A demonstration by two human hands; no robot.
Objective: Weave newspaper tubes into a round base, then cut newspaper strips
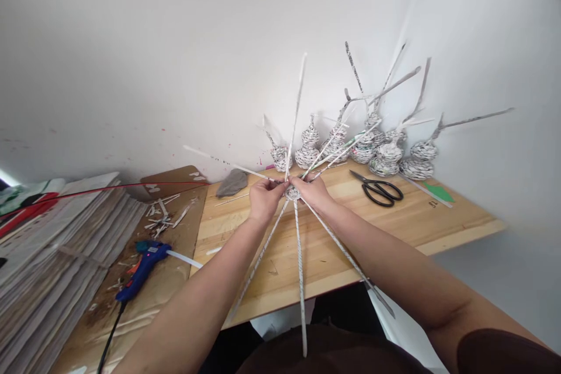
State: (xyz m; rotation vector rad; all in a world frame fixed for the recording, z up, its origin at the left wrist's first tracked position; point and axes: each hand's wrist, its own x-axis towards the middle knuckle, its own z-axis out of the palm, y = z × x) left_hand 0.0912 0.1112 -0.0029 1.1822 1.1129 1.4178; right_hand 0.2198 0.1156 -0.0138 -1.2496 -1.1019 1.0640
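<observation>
Between my hands is a small round woven base of rolled newspaper (293, 192), with several long paper sticks radiating from it in all directions. My left hand (265, 194) pinches its left edge, thumb and fingers pressed together near the centre. On the opposite side my right hand (314, 189) grips the base, its thumb close to the left one. One paper stick (300, 269) points straight down toward my body, and another paper stick (297, 111) rises up against the wall. The fingers beneath the base are partly hidden.
Several gourd-shaped woven paper pieces (389, 155) stand along the wall. Black-handled scissors (381, 191) and a green leaf-shaped piece (438, 191) lie at right. A grey cloth (232, 183) rests at the back. On the left are a blue glue gun (144, 269), paper scraps (163, 215) and stacked newspapers (65, 263).
</observation>
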